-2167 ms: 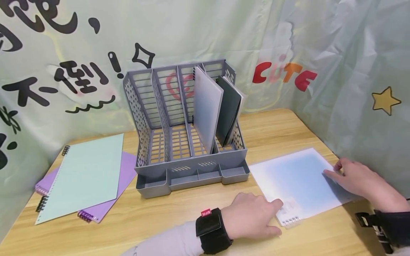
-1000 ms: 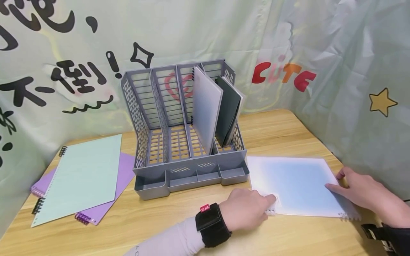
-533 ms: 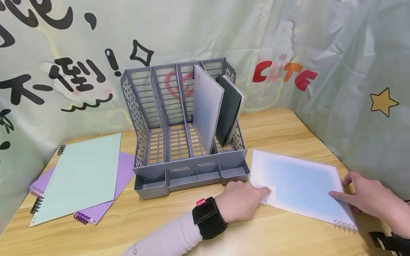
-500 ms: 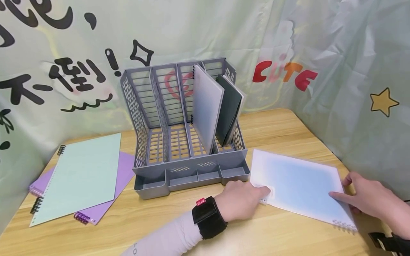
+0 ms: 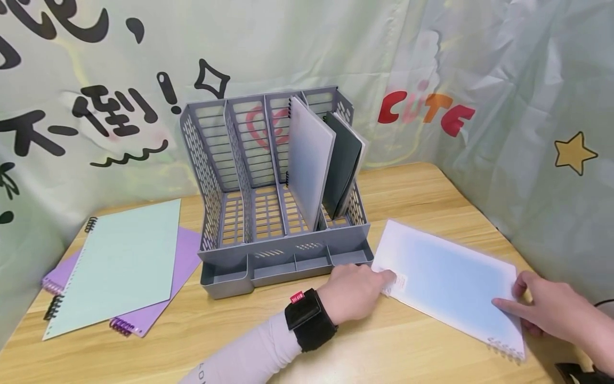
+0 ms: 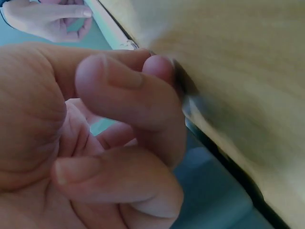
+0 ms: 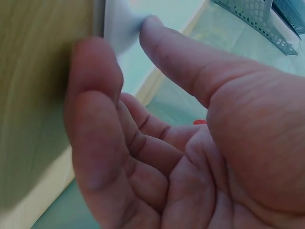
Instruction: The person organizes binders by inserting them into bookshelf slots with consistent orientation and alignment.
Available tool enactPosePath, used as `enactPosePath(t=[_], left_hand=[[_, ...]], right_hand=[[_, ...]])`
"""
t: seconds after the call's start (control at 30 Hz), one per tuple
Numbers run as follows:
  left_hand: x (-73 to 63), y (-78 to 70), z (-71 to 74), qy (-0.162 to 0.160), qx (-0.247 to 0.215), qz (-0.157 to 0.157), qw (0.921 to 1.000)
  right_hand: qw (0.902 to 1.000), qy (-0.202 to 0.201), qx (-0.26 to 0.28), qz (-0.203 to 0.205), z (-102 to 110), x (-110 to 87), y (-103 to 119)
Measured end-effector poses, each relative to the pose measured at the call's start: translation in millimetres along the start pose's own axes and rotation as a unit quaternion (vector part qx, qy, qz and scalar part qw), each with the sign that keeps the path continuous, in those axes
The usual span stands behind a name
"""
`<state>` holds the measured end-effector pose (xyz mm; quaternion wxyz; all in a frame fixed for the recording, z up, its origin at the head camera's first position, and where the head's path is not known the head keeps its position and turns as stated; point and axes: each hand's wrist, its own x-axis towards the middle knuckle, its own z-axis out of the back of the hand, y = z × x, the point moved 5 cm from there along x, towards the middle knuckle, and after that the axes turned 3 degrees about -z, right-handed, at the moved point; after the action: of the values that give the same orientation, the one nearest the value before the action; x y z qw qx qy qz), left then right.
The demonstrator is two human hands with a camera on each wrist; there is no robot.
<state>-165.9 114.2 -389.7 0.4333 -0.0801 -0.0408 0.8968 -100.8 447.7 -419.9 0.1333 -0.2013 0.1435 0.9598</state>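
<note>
A spiral notebook (image 5: 446, 282) with a blue-and-white gradient cover lies slanted on the right of the table, clear coils showing along its near edge. My left hand (image 5: 352, 293) pinches its left corner beside a small white label, the other fingers curled under in the left wrist view. At the opposite edge my right hand (image 5: 551, 306) grips the notebook, thumb on the cover and fingers at the side. In the right wrist view that thumb (image 7: 181, 57) presses the cover. A grey file rack (image 5: 285, 242) stands just left of the notebook.
Another blue-white notebook (image 5: 309, 165) and a dark green one (image 5: 340, 165) lean in the rack's right-hand compartments, with small trays along its front. A mint notebook (image 5: 120, 261) overlaps purple ones (image 5: 187, 250) at left. Printed cloth (image 5: 527, 133) hangs behind and at right.
The notebook has turned clockwise between my hands: its left end has swung away from me and its right end nearer. My left hand has shifted slightly left and away; my right has moved nearer.
</note>
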Motion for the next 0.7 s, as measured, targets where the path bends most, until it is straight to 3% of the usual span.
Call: enactPosePath(t=[0.27,0.5,0.7], left_hand=[[0.5,5.0,0.6,0.000,0.001,0.006,1.0000],[0.9,7.0,-0.5,0.006,-0.003,0.008,0.9999],[1.2,7.6,-2.1,0.005,-0.008,0.005,0.9999]], right_hand=[[0.9966,-0.015,-0.062,0.053,19,0.6,21],[0.9845,-0.063,-0.085,0.140,54,24.3,49],[0.9821,-0.028,-0.086,0.166,64,49.3,67]])
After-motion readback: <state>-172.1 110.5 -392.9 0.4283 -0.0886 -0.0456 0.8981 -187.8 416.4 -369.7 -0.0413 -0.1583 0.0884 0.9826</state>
